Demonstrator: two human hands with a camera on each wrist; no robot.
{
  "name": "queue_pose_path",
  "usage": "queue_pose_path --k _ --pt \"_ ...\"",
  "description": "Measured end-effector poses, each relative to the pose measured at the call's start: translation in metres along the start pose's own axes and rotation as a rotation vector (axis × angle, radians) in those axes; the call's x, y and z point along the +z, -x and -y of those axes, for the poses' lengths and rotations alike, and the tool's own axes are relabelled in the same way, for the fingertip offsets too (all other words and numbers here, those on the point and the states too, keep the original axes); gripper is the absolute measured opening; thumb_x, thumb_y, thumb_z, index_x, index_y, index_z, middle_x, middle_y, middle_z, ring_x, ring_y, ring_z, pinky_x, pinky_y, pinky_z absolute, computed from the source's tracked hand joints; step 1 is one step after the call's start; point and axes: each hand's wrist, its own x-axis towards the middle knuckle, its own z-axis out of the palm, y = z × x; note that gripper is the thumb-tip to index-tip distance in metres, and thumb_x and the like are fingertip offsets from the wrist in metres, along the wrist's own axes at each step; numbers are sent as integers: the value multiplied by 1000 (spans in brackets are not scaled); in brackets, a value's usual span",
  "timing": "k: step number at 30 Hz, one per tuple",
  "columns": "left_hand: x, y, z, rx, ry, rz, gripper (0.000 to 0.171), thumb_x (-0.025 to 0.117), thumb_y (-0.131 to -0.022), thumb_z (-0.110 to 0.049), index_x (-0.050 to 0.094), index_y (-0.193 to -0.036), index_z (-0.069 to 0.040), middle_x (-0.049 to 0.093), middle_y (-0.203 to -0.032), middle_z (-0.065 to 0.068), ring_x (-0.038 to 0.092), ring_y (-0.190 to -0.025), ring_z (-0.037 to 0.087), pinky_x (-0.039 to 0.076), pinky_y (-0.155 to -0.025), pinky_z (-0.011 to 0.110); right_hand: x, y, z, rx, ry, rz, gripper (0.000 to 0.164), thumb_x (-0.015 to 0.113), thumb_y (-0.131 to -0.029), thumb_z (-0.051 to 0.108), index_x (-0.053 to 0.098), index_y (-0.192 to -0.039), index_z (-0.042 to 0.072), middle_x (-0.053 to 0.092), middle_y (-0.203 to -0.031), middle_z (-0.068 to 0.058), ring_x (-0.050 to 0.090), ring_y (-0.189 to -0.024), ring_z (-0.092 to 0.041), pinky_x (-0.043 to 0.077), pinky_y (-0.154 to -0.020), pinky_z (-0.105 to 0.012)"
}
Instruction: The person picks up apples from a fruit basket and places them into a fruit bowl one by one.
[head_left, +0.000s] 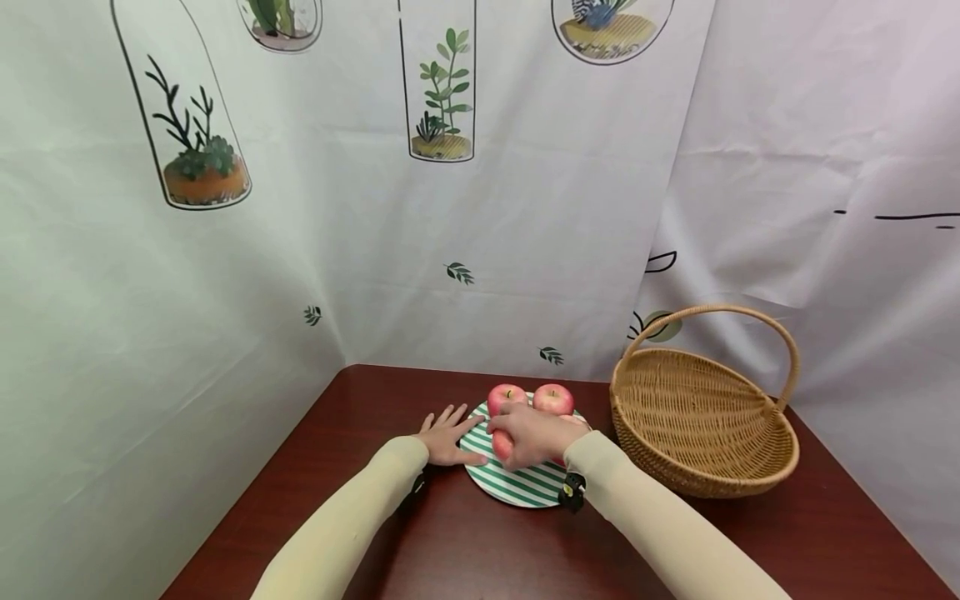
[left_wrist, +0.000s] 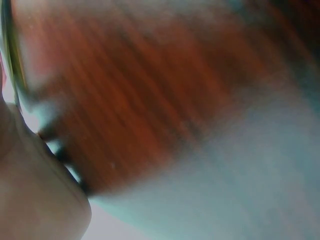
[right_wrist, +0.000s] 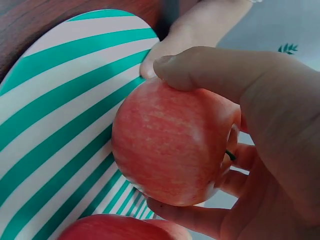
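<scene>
A round plate with green and white stripes lies on the table. My right hand is over it and grips a red apple, thumb on one side and fingers curled round the other. The apple's stem shows beside the fingers in the right wrist view. At the plate's left rim my left hand rests with its fingers spread and straight, the thumb over the rim. Two more apples, a left one and a right one, sit at the back of the plate. Others are partly hidden behind my right hand.
To the right of the plate stands a wicker basket with a tall arched handle, its opening tilted towards me. The dark red-brown table meets printed cloth at the back and left. The left wrist view is mostly blurred.
</scene>
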Motion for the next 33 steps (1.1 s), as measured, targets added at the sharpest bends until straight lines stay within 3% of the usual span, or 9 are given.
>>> queue_pose_path --k 7,16,20,26,33 --pt "6 -6 6 24 10 -16 100 51 -80 -87 25 -161 -33 12 -169 13 5 -156 39 5 -119 67 6 -1 -2 -12 37 5 56 81 -80 27 65 -132 17 59 -128 -1 53 -110 -16 54 -81 -26" --pt "-2 3 -6 -12 -34 3 90 58 -89 -71 25 -161 -30 13 -169 11 7 -156 37 8 -120 65 9 -2 -4 32 38 17 65 86 -77 26 63 -137 19 53 -137 -3 50 -119 -20 54 -87 -34" --pt "-1 0 -3 -7 -26 2 91 57 -88 -74 25 -161 -31 12 -170 11 7 -156 37 8 -120 65 8 -2 -6 17 88 -18 64 86 -76 27 64 -136 21 53 -138 -5 47 -123 -23 55 -88 -41" --pt "4 -6 5 -9 -17 5 93 56 -85 -78 23 -161 -34 10 -170 8 5 -157 35 6 -120 65 6 0 -5 -11 109 -40 62 85 -77 28 65 -136 21 52 -142 -7 45 -127 -27 57 -84 -38" --pt "10 -12 10 -10 -15 -5 96 57 -82 -80 25 -161 -35 11 -170 8 5 -157 35 6 -120 65 6 1 -4 -4 98 -45 64 85 -77 28 64 -136 21 54 -139 -5 45 -128 -27 53 -91 -48"
